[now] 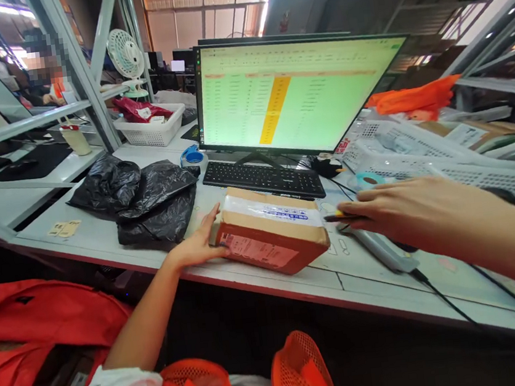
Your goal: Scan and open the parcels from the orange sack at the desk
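A taped cardboard box [271, 201] rests near the table's front edge, with a pale printed label on its front face and clear tape with blue print along its top. My left hand [200, 243] holds its left end, thumb on the front and fingers stretched toward the back. In my closed right hand [380, 207] is a slim dark tool with a bit of yellow, apparently a box cutter [333, 217]. Its tip is at the right end of the taped top; most of its handle is hidden by my fingers.
Behind the box stand a black keyboard [263, 179] and a monitor [293, 99]. Crumpled black plastic bags [156, 198] lie to the left, near a blue tape roll [194, 157]. A corded grey device [382, 250] and white baskets [449, 165] are at right. Another person sits far left.
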Tool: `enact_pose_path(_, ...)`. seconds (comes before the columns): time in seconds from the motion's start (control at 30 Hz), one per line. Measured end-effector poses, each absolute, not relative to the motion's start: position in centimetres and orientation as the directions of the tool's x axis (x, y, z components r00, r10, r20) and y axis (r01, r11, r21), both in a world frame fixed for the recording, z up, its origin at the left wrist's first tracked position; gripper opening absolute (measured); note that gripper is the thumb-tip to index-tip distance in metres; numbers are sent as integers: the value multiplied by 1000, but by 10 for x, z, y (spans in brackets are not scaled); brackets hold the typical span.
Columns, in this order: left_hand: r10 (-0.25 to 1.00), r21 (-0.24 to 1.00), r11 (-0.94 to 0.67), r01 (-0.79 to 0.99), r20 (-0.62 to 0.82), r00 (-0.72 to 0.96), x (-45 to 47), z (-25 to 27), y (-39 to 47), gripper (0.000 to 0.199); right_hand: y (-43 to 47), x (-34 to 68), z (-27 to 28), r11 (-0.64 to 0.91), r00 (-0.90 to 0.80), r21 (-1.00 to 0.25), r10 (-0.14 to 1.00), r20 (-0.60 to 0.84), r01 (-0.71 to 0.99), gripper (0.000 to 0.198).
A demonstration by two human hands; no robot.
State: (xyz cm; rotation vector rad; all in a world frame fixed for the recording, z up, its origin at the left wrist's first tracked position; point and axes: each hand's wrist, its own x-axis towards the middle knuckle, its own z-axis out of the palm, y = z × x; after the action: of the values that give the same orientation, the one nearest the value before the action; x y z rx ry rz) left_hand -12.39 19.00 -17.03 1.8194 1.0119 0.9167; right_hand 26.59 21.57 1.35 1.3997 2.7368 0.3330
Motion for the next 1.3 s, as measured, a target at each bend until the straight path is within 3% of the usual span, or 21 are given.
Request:
enact_pose_path(0.1, 875, 728, -482, 488, 430, 223, -102, -138, 152, 111, 218, 296, -14, 398, -418, 247, 908, 35, 884, 34)
enact_pose_path(0.17, 770, 542, -593, 595, 597, 224, -80, -121, 136, 90, 221, 296, -46, 259, -278, 162, 955, 104, 952, 45)
enact_pose_path(0.27, 672, 306, -632, 712, 674, 306, -49, -117, 143, 62, 226, 280, -102, 167, -168, 19, 982, 91, 986, 43)
enact_pose_path(0.37, 636, 217, -594, 774, 716, 288, -31, -134, 167, 50, 232, 268, -141, 154, -154, 27, 988, 18, 988, 37)
enact_pose_path(0.47, 602, 199, -580, 790, 758, 250, -28, -148, 183, 43, 240, 267, -140, 185, -182, -19, 979, 94, 983, 37)
enact_pose_path(0.53, 613, 212, -578, 788, 750, 248, -30, -150, 185, 37, 247, 264, -117, 241, -194, -176, 949, 248, 954, 39)
enact_pose_path(0.6, 627, 224, -582, 782, 736, 256, -31, -147, 183, 32, 251, 253, -87, 353, -215, -334, 897, 385, 874, 42)
enact_pose_path(0.67, 632, 233, -585, 777, 732, 255, -32, -144, 182, 31, 254, 231, -61, 512, -359, -378, 841, 406, 771, 44)
enact_pose_path(0.8, 621, 236, -584, 776, 746, 241, -32, -141, 181, 29, 255, 183, -41, 685, -653, -219, 728, 208, 694, 48)
enact_pose_path(0.97, 624, 240, -580, 779, 745, 235, -31, -140, 183, 29, 245, 163, -40, 718, -740, 182, 661, 127, 672, 41)
enact_pose_path(1.07, 628, 248, -570, 783, 747, 221, -29, -141, 182, 28, 245, 164, -31, 705, -752, 287, 651, 101, 648, 38)
enact_pose_path(1.17, 609, 238, -582, 778, 761, 223, -29, -142, 173, 28, 265, 163, -22, 535, -593, 275, 776, 215, 799, 40)
enact_pose_path(1.23, 619, 230, -581, 780, 747, 241, -32, -136, 167, 31, 287, 162, -23, 419, -444, 152, 867, 226, 895, 43)
enact_pose_path(1.3, 651, 215, -583, 783, 701, 292, -37, -123, 166, 34, 309, 159, -29, 387, -381, -46, 920, 95, 921, 45)
